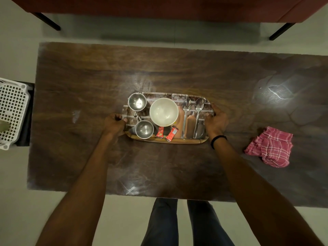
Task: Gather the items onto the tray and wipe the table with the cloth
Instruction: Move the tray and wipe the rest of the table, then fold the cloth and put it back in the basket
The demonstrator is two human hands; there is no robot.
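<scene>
A patterned tray (188,141) sits in the middle of the dark wooden table (88,77). On it are two steel cups (137,101) (144,129), a white bowl (163,112), two spoons (186,114) (197,114) and two red sachets (160,132) (171,134). My left hand (114,124) grips the tray's left edge. My right hand (216,119) grips its right edge. A pink checked cloth (269,146) lies crumpled on the table, to the right of the tray.
A white lattice basket (12,112) stands off the table's left end. A dark red sofa (159,8) with black legs runs behind the far edge. My legs (177,222) are at the near edge. Pale smears show on the tabletop.
</scene>
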